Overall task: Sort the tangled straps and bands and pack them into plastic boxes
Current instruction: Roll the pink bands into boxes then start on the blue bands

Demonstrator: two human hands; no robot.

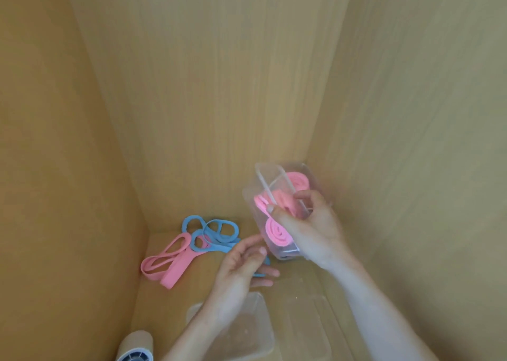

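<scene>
My right hand (307,223) grips a clear plastic box (256,196), lifted and tilted, with its clear lid (274,185) held slanted across the opening. Several rolled pink bands (277,233) lie inside the box. My left hand (244,270) hovers just left of the box, fingers relaxed, with a blue band (263,267) running beneath the fingers; whether it holds the band is unclear. A tangle of blue bands (216,233) and a pink band (170,262) lies on the wooden surface to the left.
A second clear plastic box (260,333) sits near the bottom under my left forearm. Another clear lid (310,319) lies flat to its right. A cardboard roll with a blue end (135,347) stands bottom left. Wooden walls (68,168) enclose the space on three sides.
</scene>
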